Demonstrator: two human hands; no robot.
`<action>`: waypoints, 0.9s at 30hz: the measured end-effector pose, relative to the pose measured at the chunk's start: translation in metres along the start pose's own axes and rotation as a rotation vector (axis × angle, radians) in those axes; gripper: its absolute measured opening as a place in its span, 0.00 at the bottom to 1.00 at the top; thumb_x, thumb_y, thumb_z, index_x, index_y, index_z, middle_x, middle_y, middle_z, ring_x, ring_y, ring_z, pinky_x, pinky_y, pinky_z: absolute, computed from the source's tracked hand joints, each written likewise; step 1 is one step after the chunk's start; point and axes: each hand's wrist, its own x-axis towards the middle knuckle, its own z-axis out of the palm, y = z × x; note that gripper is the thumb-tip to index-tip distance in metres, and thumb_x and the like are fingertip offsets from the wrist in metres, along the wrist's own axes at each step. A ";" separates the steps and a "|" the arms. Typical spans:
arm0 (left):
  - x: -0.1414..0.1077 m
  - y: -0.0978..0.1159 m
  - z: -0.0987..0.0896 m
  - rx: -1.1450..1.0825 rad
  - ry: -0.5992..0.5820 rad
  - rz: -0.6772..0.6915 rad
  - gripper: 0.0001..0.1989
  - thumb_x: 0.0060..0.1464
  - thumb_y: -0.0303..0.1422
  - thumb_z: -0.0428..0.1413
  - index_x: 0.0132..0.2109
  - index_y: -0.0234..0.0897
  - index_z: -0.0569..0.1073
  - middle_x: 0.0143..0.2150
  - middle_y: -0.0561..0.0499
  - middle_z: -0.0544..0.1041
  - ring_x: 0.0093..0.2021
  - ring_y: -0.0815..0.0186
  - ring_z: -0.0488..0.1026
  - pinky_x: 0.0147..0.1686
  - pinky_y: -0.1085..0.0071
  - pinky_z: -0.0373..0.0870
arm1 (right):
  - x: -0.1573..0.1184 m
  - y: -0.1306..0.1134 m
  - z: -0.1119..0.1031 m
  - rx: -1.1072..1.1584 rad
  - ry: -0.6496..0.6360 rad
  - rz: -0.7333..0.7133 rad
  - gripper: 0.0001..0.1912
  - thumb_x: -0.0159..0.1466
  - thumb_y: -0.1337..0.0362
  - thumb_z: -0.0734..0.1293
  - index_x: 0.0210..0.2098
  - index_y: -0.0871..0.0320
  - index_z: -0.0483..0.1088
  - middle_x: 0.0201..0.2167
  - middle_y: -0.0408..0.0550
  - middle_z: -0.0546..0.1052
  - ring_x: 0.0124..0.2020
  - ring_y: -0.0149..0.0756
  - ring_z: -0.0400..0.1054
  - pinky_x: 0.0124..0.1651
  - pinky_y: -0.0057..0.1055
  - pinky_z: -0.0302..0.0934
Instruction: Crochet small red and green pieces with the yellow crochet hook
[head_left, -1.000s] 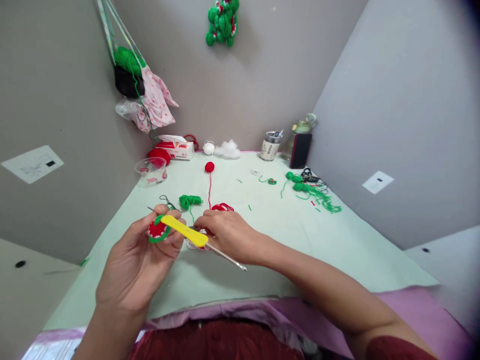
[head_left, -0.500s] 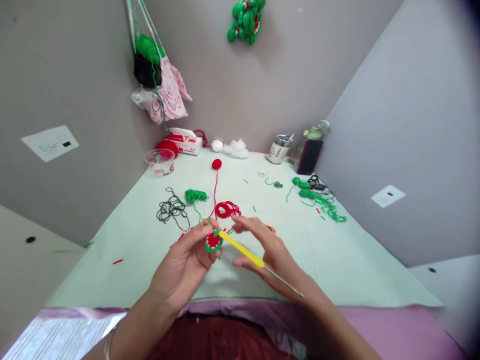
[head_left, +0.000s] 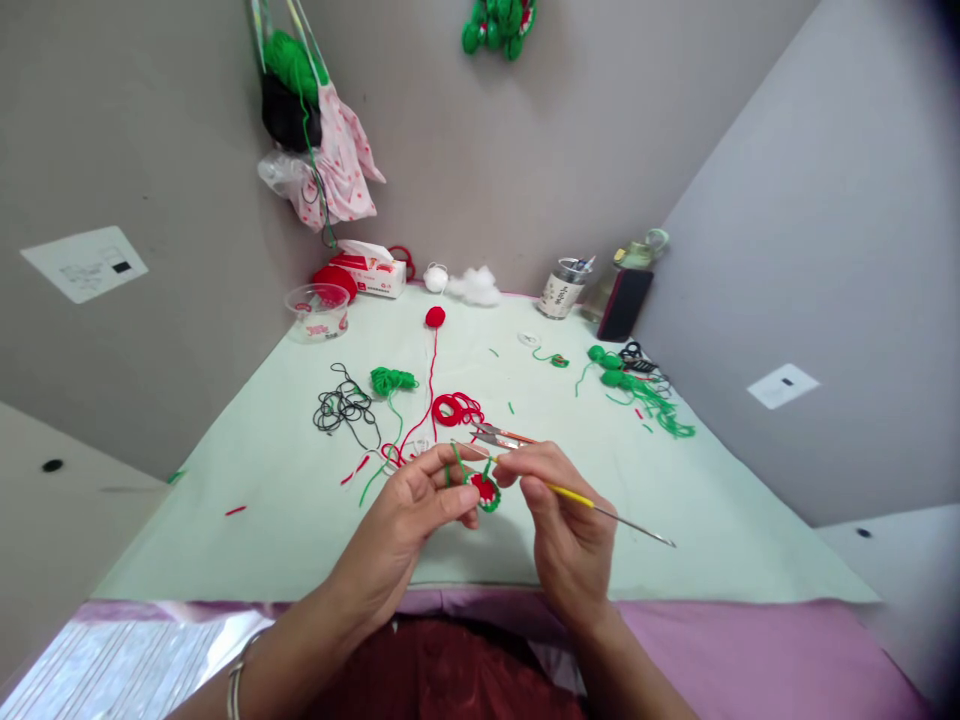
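Observation:
Between thumb and fingers, my left hand [head_left: 409,515] pinches a small round crochet piece [head_left: 484,489], red in the middle with white and a green edge. Green yarn [head_left: 456,462] runs from the piece up over my left fingers. My right hand [head_left: 566,525] is closed around a crochet hook [head_left: 571,495] with a yellow grip and metal ends. The hook's far end points left, at the green yarn above the piece. Just beyond my hands lie scissors [head_left: 504,437] with orange on the handles, partly hidden by my right hand.
Red yarn [head_left: 450,409], a green yarn bundle [head_left: 392,381] and tangled black cord [head_left: 343,408] lie ahead. Farther back are a red yarn ball [head_left: 435,317], a plastic tub [head_left: 318,313], a tissue box [head_left: 373,272], a pen tin [head_left: 561,290] and a phone [head_left: 625,305]. Green pieces [head_left: 645,395] lie right.
My right hand has closed around the hook, which earlier lay across open fingers. The crochet piece has moved right in my left hand, and green yarn now stretches over the left fingers.

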 end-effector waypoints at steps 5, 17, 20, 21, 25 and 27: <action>0.001 -0.005 0.005 -0.115 0.014 -0.013 0.11 0.54 0.34 0.72 0.45 0.39 0.84 0.39 0.53 0.78 0.35 0.71 0.75 0.40 0.75 0.73 | -0.003 0.000 0.002 0.032 -0.005 0.068 0.09 0.73 0.62 0.70 0.47 0.45 0.84 0.37 0.44 0.84 0.41 0.37 0.75 0.48 0.34 0.69; 0.016 0.035 -0.047 0.823 0.404 0.537 0.11 0.60 0.38 0.65 0.30 0.42 0.78 0.47 0.48 0.78 0.52 0.55 0.72 0.60 0.57 0.64 | -0.005 0.005 -0.010 0.343 0.131 0.417 0.05 0.61 0.64 0.80 0.36 0.47 0.83 0.39 0.43 0.79 0.45 0.36 0.73 0.45 0.30 0.67; 0.011 0.039 -0.050 0.862 0.430 0.638 0.05 0.62 0.36 0.64 0.37 0.44 0.79 0.49 0.49 0.78 0.55 0.55 0.71 0.63 0.58 0.59 | -0.005 0.004 -0.010 0.360 0.033 0.390 0.06 0.63 0.66 0.78 0.38 0.47 0.83 0.39 0.42 0.80 0.44 0.35 0.74 0.47 0.30 0.68; 0.008 0.036 -0.045 0.765 0.324 0.569 0.04 0.64 0.37 0.63 0.39 0.45 0.80 0.48 0.50 0.78 0.54 0.57 0.72 0.60 0.61 0.62 | -0.006 0.003 -0.008 0.360 -0.003 0.381 0.06 0.64 0.66 0.78 0.39 0.46 0.83 0.39 0.42 0.80 0.43 0.34 0.74 0.47 0.30 0.68; 0.002 0.013 -0.015 0.307 -0.012 0.166 0.06 0.61 0.39 0.66 0.42 0.44 0.82 0.41 0.52 0.78 0.46 0.62 0.73 0.49 0.67 0.68 | -0.007 -0.001 -0.003 0.324 -0.095 0.361 0.06 0.67 0.66 0.76 0.41 0.47 0.82 0.40 0.43 0.80 0.44 0.34 0.74 0.49 0.30 0.69; 0.002 0.005 -0.004 0.153 0.003 0.081 0.09 0.54 0.37 0.72 0.39 0.42 0.81 0.39 0.53 0.78 0.43 0.65 0.73 0.48 0.70 0.69 | -0.006 -0.002 -0.002 0.305 -0.093 0.344 0.05 0.68 0.66 0.75 0.40 0.48 0.81 0.40 0.43 0.80 0.44 0.34 0.74 0.49 0.29 0.69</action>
